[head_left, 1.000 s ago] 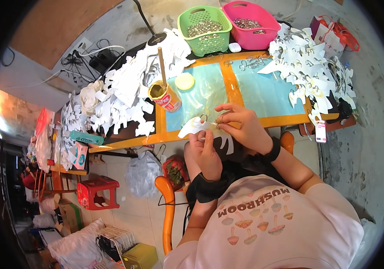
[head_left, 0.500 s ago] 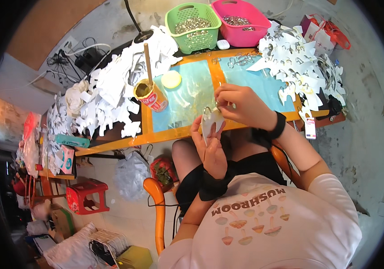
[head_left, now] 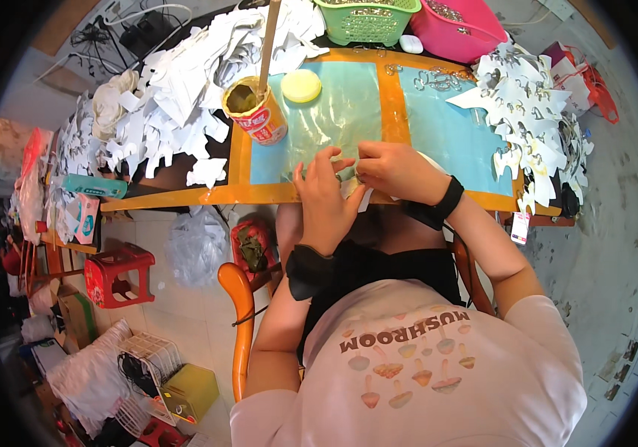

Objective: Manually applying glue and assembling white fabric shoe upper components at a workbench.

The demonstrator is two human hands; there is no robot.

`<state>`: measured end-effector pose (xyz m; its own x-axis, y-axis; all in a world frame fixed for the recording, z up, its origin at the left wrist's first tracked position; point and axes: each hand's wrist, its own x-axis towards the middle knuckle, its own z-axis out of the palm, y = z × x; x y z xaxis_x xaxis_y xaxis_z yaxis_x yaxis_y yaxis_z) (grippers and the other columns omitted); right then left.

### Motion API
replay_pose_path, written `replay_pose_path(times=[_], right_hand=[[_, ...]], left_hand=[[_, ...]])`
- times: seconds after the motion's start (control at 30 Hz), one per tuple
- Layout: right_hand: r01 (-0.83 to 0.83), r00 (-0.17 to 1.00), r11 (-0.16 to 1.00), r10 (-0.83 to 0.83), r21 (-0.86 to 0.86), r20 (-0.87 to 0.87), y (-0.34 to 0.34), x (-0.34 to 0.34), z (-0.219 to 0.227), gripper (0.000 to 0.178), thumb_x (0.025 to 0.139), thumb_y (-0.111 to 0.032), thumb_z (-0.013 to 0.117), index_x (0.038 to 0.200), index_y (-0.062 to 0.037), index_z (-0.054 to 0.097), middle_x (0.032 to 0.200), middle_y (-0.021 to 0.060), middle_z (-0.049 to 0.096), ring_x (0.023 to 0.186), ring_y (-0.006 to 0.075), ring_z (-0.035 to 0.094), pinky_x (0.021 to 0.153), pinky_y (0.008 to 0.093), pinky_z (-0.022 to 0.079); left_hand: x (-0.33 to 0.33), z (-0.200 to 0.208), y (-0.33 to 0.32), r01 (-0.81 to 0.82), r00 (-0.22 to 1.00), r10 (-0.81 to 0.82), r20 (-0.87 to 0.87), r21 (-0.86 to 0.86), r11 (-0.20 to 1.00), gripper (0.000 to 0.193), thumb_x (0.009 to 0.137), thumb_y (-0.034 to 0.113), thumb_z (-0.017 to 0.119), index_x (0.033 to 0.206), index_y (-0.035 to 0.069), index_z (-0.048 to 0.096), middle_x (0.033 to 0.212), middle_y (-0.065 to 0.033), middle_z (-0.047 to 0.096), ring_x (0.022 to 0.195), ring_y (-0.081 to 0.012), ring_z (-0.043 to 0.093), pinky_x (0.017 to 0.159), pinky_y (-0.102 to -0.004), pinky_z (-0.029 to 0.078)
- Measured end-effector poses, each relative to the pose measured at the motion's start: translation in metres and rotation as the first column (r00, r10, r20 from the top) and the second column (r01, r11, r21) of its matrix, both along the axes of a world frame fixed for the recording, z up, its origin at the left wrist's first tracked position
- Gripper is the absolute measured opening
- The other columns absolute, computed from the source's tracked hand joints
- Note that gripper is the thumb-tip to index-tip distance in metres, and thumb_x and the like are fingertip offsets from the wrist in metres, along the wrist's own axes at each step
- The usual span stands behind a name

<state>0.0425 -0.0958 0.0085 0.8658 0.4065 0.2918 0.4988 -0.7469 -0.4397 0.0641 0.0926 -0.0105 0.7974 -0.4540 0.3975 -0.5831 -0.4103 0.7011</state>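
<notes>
Close together over the table's near edge, both my hands work at a small white cut-out piece point(head_left: 364, 200), mostly covered by fingers. My left hand point(head_left: 326, 201) steadies it between thumb and fingertips, its other fingers bent and spread. Pinched closed at the piece's edge, my right hand point(head_left: 402, 173) hides what is between its fingertips. A white sliver shows behind its knuckles; I cannot tell whether it belongs to the same piece. An open tub point(head_left: 267, 128) of yellowish paste with a wooden stick point(head_left: 269, 48) stands beyond my left hand, beside a round yellow lid point(head_left: 301, 86).
White cut-outs point(head_left: 185, 82) are heaped at the left. More, with metal rings, make a pile point(head_left: 520, 97) at the right. Loose metal rings point(head_left: 442, 78) lie near the green basket point(head_left: 367, 26) and pink basket point(head_left: 460, 33). A red stool point(head_left: 119, 274) stands on the floor.
My hands have moved from above my lap to the table's edge. The white piece, held up in plain sight before, is now lower and largely covered. The view has shifted.
</notes>
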Motion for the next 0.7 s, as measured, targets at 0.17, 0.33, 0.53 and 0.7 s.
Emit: replay_pose_path(times=[0.17,0.33,0.53,0.7], right_hand=[[0.003,1.000,1.000,-0.003,0.013,0.013,0.001,-0.003,0.001,0.013,0.081,-0.009,0.069,0.086,-0.0041,0.058,0.086,0.0078,0.055,0.070,0.0304,0.061,0.060,0.0389,0.050],[0.059,0.996,0.998,-0.057,-0.021,0.075,0.007,-0.016,0.004,0.014,0.078,-0.010,0.070,0.087,-0.0057,0.060,0.084,0.0067,0.055,0.069,0.0274,0.062,0.058,0.0373,0.051],[0.122,0.975,0.992,-0.127,0.037,0.181,0.010,-0.035,-0.007,0.017,0.076,-0.009,0.071,0.090,-0.0051,0.061,0.083,0.0058,0.055,0.070,0.0243,0.062,0.058,0.0352,0.051],[0.245,0.966,0.926,-0.258,0.286,0.011,0.008,-0.039,-0.002,0.018,0.077,-0.005,0.070,0.093,-0.0048,0.063,0.086,0.0074,0.057,0.074,0.0247,0.064,0.061,0.0347,0.052]], left_hand=[[0.010,-0.009,0.002,0.067,0.995,-0.064,-0.079,0.029,0.997,0.060,0.076,0.012,0.077,0.127,0.007,0.046,0.109,-0.0027,0.070,0.118,-0.0275,0.055,0.111,-0.0550,0.023],[0.007,-0.005,0.000,0.040,0.995,-0.034,-0.091,0.062,0.997,0.052,0.076,0.010,0.075,0.123,0.010,0.053,0.107,-0.0003,0.071,0.120,-0.0276,0.054,0.110,-0.0558,0.024],[0.004,-0.006,0.002,0.062,0.994,-0.076,0.084,0.159,0.985,0.021,0.076,0.010,0.074,0.095,0.018,0.070,0.109,0.0022,0.070,0.121,-0.0299,0.053,0.108,-0.0565,0.025],[0.000,-0.008,0.001,0.030,0.980,-0.057,0.189,0.146,0.989,0.010,0.076,0.012,0.075,0.084,0.018,0.072,0.112,0.0026,0.069,0.118,-0.0283,0.053,0.102,-0.0533,0.029]])
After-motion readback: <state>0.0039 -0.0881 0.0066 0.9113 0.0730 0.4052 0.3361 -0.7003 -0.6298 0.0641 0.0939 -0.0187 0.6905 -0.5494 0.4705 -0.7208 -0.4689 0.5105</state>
